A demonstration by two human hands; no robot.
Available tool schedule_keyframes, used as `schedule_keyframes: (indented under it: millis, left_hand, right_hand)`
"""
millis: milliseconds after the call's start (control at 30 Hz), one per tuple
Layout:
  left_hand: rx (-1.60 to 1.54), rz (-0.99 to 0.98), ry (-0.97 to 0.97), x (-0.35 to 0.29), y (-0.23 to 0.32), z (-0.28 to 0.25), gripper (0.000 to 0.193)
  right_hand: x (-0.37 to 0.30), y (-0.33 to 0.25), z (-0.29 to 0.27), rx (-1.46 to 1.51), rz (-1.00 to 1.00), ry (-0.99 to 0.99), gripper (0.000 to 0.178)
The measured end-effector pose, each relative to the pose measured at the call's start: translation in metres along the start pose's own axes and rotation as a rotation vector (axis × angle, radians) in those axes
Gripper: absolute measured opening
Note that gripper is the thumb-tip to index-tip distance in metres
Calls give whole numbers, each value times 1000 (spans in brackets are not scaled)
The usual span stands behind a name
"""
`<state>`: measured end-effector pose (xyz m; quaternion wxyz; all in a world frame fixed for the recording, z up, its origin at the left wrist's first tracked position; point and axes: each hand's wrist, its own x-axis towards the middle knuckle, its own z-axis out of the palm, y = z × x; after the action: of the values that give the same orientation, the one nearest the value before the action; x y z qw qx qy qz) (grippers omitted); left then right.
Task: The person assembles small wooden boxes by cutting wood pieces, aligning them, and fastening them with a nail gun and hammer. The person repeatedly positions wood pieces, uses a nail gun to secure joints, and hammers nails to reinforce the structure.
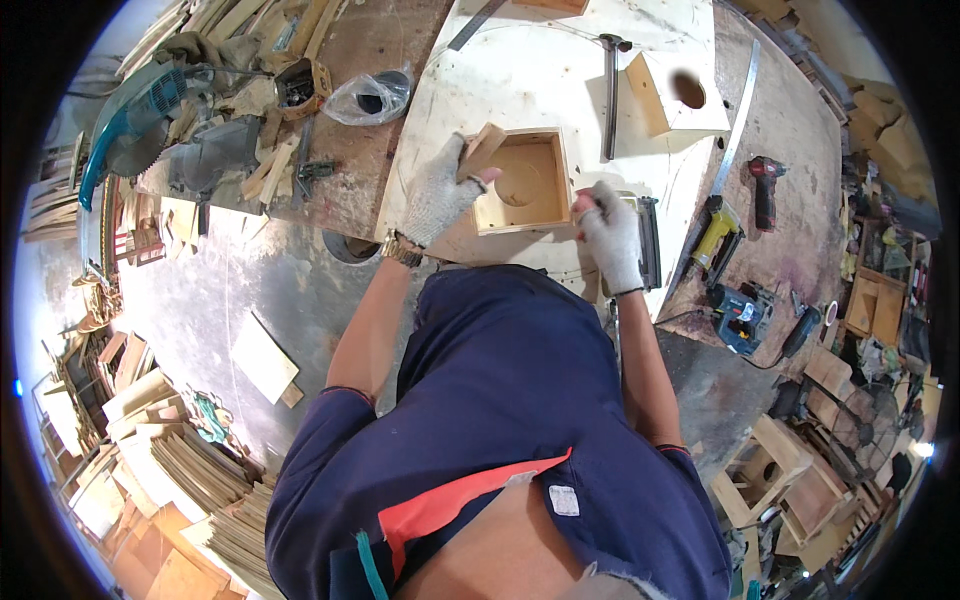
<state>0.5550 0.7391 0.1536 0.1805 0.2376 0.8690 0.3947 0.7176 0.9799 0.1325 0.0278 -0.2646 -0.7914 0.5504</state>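
Observation:
An open-topped square wooden box (567, 170) lies on the white board in front of me, with a round shape at its bottom. At its left side is my left hand (440, 195), in a white knit glove, closed on a small wooden block (485, 147) held by the box's upper left corner. My right hand (610, 237), gloved too, is beside the box's right edge with its fingers curled together. Whatever those fingers may hold is hidden. Just right of that hand lies a dark nail gun (648, 240), partly covered by it.
A bar clamp (611, 95) and a wooden box with a round hole (660, 100) lie farther back on the white board (540, 70). To the right are a red-black drill (766, 190), a yellow tool (714, 240) and a blue jigsaw (740, 315). A teal circular saw (150, 110) stands left.

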Motion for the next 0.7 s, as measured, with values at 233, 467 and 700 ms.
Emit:
schedule_keyframes:
  millis: [233,467,700]
  left_hand:
    - [386,178,-240,-7,13,32,43]
    - [359,328,-406,0,1,70,35]
    - [444,500,-278,-10,-7,82,33]
  right_hand:
    - [-3,19,20,-67,-160,253,28]
    - [1,38,9,55,178,-64,36]
    - [-9,43,5,146,169,-90,35]
